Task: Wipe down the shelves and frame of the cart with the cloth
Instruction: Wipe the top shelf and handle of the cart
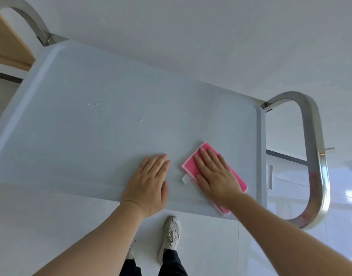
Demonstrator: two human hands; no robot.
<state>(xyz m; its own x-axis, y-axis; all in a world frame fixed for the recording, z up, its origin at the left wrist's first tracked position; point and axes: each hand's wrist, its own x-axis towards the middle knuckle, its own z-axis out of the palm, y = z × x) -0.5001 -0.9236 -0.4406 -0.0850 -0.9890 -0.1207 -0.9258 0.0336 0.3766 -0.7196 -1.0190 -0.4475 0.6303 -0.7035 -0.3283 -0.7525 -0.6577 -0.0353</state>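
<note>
Seen from above, a person stands at the near edge of a pale grey cart. The top shelf (91, 136) fills most of the view, its long axis running from about ten o'clock to four o'clock.

The right hand (215, 172) lies flat with its fingers straight and close together, pressing down on a pink cloth (189, 164). The cloth is a folded rectangle near the shelf's right end, its long axis running from eleven o'clock to five o'clock, in line with the forearm. A small white tag sticks out at its left edge.

The left hand (149, 180) rests palm down on the bare shelf just beside the cloth, at its nine o'clock, fingers straight and together, holding nothing.

The water drops (140, 120) still to be wiped lie at about eleven o'clock from the cloth, well apart from it; a second cluster sits farther out toward ten o'clock. The right hand already has the cloth, so a sweep up and left looks likely.

Counted: one cloth, two hands, one shelf visible, two steel handle loops (314, 156), one at each end, and two drop clusters.
</note>
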